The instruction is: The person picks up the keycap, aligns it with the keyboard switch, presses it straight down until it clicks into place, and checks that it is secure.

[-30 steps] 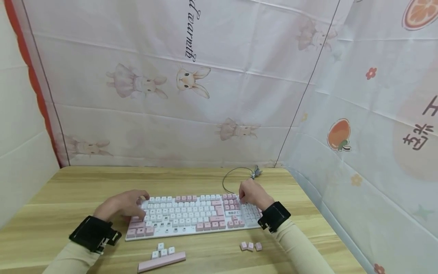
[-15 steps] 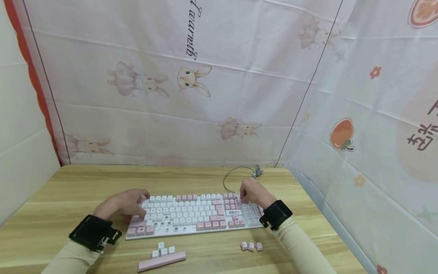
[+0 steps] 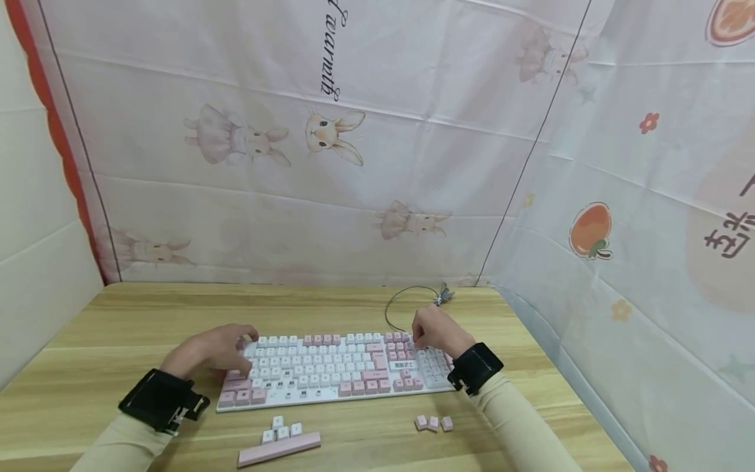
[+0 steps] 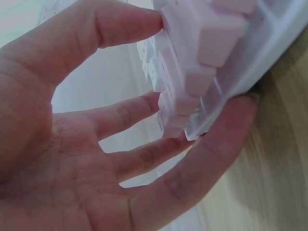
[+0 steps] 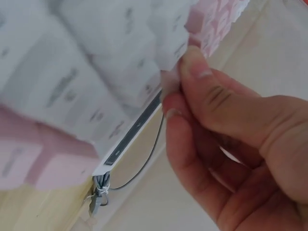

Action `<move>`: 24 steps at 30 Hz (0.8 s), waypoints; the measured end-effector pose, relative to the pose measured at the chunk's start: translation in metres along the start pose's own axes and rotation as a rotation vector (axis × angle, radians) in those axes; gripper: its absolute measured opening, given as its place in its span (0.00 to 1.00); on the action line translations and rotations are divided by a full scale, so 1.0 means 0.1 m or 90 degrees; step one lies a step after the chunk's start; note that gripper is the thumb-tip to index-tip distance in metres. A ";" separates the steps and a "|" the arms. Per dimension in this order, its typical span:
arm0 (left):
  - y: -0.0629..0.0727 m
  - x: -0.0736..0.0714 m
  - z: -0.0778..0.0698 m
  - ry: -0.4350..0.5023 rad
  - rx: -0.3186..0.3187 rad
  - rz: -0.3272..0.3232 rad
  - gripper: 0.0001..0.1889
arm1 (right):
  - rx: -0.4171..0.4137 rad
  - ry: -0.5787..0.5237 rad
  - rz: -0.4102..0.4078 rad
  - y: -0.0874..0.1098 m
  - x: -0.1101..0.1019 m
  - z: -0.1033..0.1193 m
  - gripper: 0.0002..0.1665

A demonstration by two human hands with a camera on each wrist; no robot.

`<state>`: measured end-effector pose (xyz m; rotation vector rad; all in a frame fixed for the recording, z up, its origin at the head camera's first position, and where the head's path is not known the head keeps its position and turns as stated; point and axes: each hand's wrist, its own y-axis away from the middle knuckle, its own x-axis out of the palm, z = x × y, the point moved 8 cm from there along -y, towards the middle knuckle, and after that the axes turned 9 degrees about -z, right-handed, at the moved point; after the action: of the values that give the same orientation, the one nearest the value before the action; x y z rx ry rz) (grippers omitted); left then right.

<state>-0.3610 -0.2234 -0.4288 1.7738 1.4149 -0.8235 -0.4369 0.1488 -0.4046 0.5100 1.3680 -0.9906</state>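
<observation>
A white and pink keyboard lies on the table, with bare switch spots in its lower left rows. My left hand holds its left end. In the left wrist view the thumb touches the pink keys and the other fingers reach the keyboard's edge. Over the top of the number pad, my right hand pinches a small pale keycap between thumb and index finger. Whether that keycap is seated or lifted, I cannot tell. In front lie several loose white keycaps, a long pink spacebar and three pink keycaps.
A thin grey cable loops behind the keyboard to a tied plug end near the back edge. The wooden table meets a printed cloth at the back and on the right.
Both hands keep their places on the keyboard, and the loose keycaps lie as before. Only the head view has shifted slightly.
</observation>
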 end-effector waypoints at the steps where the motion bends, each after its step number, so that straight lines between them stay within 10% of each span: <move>1: 0.00 0.00 0.00 0.001 -0.002 0.001 0.36 | -0.004 -0.006 0.001 0.00 0.00 -0.01 0.10; 24: 0.00 0.01 0.00 -0.005 -0.005 -0.001 0.37 | -0.037 -0.027 0.032 0.05 0.05 -0.08 0.10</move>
<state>-0.3613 -0.2225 -0.4295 1.7626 1.4120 -0.8244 -0.4377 0.1563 -0.4122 0.4757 1.3357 -0.9132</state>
